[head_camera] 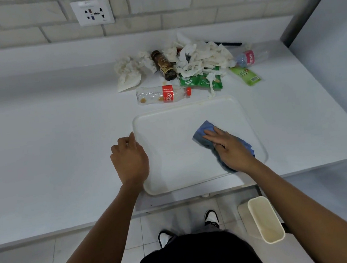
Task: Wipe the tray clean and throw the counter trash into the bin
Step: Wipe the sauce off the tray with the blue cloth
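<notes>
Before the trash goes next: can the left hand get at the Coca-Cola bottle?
Probably yes. The left hand grips only the tray edge, and bare counter lies between it and the Coca-Cola bottle, lying on its side.

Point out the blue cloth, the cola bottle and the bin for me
blue cloth (205, 126): head view, its far corner ahead of the fingers.
cola bottle (168, 93): head view, its red label.
bin (268, 224): head view, its inner wall.
</notes>
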The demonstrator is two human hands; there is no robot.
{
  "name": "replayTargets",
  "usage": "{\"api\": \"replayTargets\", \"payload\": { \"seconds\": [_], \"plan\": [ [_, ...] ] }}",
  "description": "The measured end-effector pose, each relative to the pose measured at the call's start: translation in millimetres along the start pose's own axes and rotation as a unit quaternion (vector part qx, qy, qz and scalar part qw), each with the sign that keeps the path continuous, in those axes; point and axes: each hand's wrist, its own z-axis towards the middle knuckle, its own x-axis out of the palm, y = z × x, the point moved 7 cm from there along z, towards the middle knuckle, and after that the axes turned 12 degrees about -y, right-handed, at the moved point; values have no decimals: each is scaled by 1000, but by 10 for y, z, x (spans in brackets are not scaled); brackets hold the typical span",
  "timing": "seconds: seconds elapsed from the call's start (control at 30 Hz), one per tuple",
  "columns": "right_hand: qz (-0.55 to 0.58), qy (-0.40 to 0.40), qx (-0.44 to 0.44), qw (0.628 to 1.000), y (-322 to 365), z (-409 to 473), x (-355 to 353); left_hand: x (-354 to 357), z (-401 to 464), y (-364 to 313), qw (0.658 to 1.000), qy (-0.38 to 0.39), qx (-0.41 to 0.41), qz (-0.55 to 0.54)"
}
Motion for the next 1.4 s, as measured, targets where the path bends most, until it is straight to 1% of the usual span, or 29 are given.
{"api": "replayTargets", "payload": {
  "seconds": [0.03,0.13,0.2,0.33,0.4,0.47,0.5,0.57,0.7,0.8,0.83,0.93,1.07,1.17,1.27,1.33,1.4],
  "plan": [
    [-17,-13,5,1000,-42,-14,27,5,-5,-5,1000,0,-2,4],
    [-55,-58,62,995,-104,-40,119,12,-11,-13,1000,0,-6,11],
    [-61,-80,90,991,10,-39,253,5,-8,-15,1000,-5,-9,5],
    [-87,-121,108,983,326,24,634,11,-1,-4,1000,-8,-13,-5],
    [-71,-150,118,979,503,38,784,19,-3,1,1000,-6,-14,-11],
    [-15,-178,126,976,648,55,904,24,-5,7,1000,-6,-15,-20],
    [2,-181,130,975,697,60,951,28,-7,12,1000,-6,-17,-22],
    [-3,-169,128,977,731,67,1006,36,-3,27,999,-7,-19,-30],
    [-66,-178,84,978,629,63,854,33,1,55,999,-15,-11,-47],
    [-94,-174,126,972,308,94,665,28,12,56,998,-21,-8,-51],
    [-88,-184,141,969,180,86,579,30,12,53,999,-21,-7,-50],
    [-60,-249,189,948,-132,-6,186,33,5,54,999,-17,-9,-46],
    [-87,-276,248,924,-286,-129,-106,36,-6,42,999,-17,-12,-37],
    [-114,-301,284,903,-250,-213,-90,19,-2,12,999,-23,-18,-30],
    [-86,-347,320,878,-174,-264,30,21,-5,-1,999,-21,-12,-21],
    [-71,-361,319,873,-48,-249,155,22,-2,9,999,-19,-18,-23],
    [-70,-359,304,880,139,-220,339,23,2,10,999,-17,-24,-28]
  ]
}}
